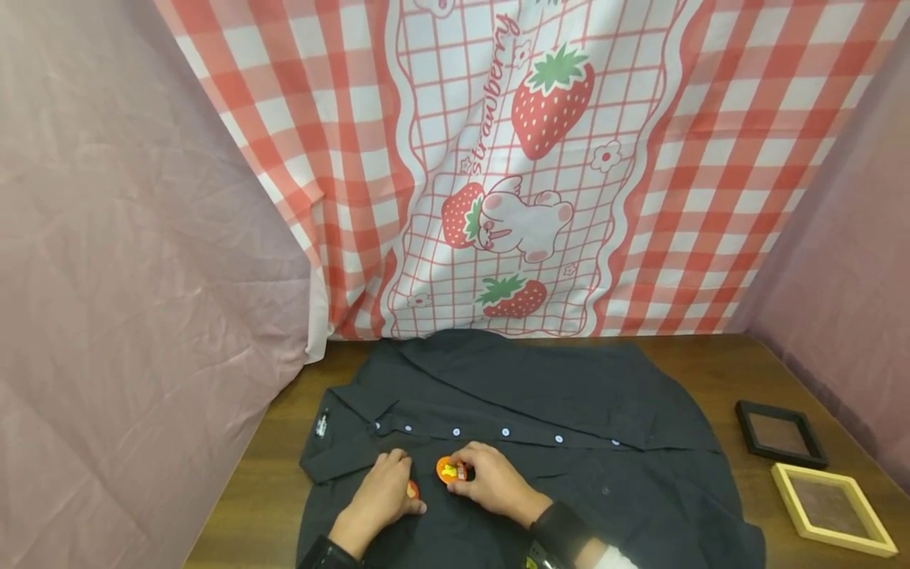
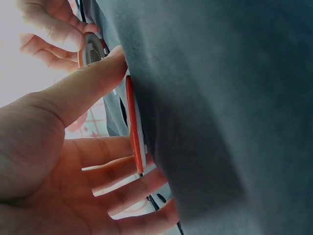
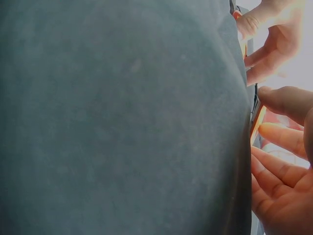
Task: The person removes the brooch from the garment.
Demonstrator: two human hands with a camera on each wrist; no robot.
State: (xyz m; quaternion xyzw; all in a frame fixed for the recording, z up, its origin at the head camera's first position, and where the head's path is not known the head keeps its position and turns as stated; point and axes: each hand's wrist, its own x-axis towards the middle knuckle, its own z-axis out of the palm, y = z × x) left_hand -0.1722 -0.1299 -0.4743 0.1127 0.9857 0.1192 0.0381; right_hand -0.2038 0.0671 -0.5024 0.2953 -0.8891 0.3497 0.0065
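A dark button-up shirt [image 1: 540,490] lies spread on the wooden table, its collar at the left and a row of pale buttons across it. On its front, a round orange badge [image 1: 446,469] with a yellow figure is pinched between thumb and finger of my right hand [image 1: 498,484]. The left wrist view shows this badge's grey metallic back [image 2: 93,51], tilted up from the cloth. My left hand [image 1: 381,488] rests on the shirt with fingers extended, around a second, red-rimmed badge [image 1: 412,490]. That badge [image 2: 133,125] lies against the cloth between thumb and fingers, partly hidden from above.
A black frame [image 1: 780,433] and a pale yellow frame [image 1: 833,510] lie on the wooden table [image 1: 249,474] at the right. Behind the shirt hangs a red checked strawberry cloth [image 1: 498,158]. Pinkish drapes [image 1: 142,276] flank both sides.
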